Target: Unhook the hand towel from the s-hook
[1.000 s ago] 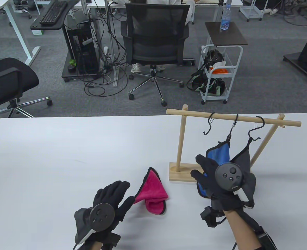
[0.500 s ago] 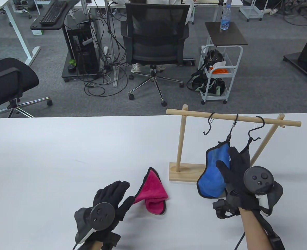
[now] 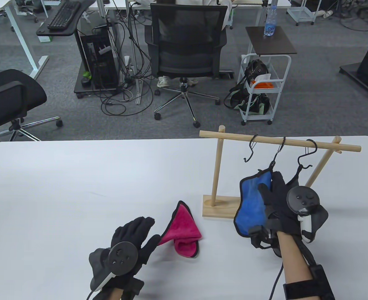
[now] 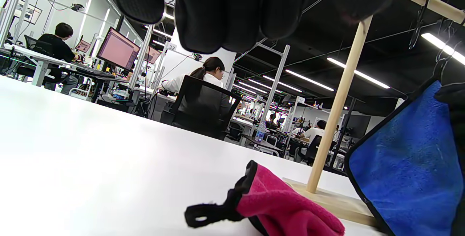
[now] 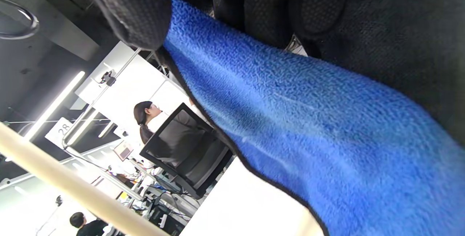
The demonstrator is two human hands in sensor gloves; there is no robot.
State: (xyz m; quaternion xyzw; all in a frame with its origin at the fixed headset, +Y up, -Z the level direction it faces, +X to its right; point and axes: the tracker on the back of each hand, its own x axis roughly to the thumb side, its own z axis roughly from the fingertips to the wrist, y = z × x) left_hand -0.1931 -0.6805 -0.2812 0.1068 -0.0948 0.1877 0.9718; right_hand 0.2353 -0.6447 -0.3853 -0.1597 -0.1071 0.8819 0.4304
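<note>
Pink towel is lying off the hooks on the table. Right hand is gripping the blue towel — it's hanging from the middle hook w/ the grey towel waiting. Left hand is lying open, holding nothing.

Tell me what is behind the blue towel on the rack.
Behind the blue towel hangs a dark grey towel, mostly covered by the right hand, which grips the blue towel; its hook loop shows above.

Right hand raised, thumb and fingers closed in a grip — forearm angled up from below. Left hand hovers low, fingers extended — loosely spread.
</note>
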